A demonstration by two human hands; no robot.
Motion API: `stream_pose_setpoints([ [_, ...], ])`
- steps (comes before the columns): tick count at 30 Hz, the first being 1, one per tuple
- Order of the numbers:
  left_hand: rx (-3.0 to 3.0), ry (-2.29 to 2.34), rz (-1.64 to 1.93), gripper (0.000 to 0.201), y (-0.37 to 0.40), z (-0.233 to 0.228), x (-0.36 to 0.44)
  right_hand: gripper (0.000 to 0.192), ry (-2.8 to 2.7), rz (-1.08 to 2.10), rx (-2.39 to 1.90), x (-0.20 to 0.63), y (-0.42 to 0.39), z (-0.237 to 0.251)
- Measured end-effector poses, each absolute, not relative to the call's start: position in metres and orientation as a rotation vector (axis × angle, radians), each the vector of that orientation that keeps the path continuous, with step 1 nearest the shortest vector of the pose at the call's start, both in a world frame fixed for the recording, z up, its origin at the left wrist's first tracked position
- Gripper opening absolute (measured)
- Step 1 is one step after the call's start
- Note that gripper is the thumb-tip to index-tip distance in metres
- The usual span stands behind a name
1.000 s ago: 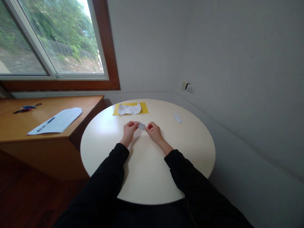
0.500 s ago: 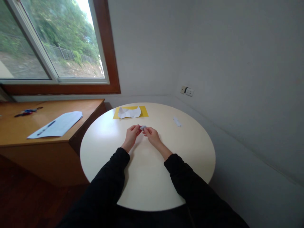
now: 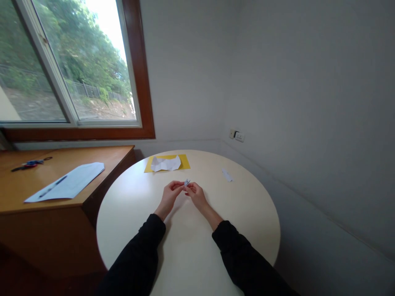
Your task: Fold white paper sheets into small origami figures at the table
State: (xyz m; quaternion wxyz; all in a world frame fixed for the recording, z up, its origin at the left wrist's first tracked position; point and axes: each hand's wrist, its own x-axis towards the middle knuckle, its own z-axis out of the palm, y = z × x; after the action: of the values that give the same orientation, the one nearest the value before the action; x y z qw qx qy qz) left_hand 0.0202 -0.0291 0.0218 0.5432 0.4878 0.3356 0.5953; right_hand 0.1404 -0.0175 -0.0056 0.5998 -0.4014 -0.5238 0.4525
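Pinching a small folded paper piece [image 3: 187,182] between them, the left hand [image 3: 169,196] and right hand [image 3: 196,196] hold it just above the round desk [image 3: 253,213], nearer than the yellow sheet [image 3: 184,162]. Creasing cleanly likely needs firm, aligned fingertip pressure.

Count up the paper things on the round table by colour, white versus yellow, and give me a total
White: 3, namely the small folded paper pinched between left hand and right hand, the crumpled sheet, and the scrap.
Yellow: 1, the yellow sheet under the crumpled one.
Total: 4
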Motion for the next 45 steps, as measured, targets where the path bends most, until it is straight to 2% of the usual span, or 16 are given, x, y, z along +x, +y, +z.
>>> stream_pose_setpoints([
  [12,1.158,0.754,1.419,0.026,-0.031,0.025,0.023,0.026,-1.137,1.073,-0.853,0.137,-0.014,-0.006],
  [31,1.277,0.892,1.522,0.020,-0.030,0.019,0.026,0.024,-1.277,0.845,-1.019,0.132,-0.015,-0.018],
  [41,1.164,0.912,1.540,0.026,-0.028,0.014,0.027,0.031,-1.334,0.770,-1.085,0.130,-0.025,-0.005],
  [45,1.180,0.916,1.538,0.026,-0.026,0.012,0.027,0.028,-1.373,0.716,-1.101,0.132,-0.026,-0.006],
])
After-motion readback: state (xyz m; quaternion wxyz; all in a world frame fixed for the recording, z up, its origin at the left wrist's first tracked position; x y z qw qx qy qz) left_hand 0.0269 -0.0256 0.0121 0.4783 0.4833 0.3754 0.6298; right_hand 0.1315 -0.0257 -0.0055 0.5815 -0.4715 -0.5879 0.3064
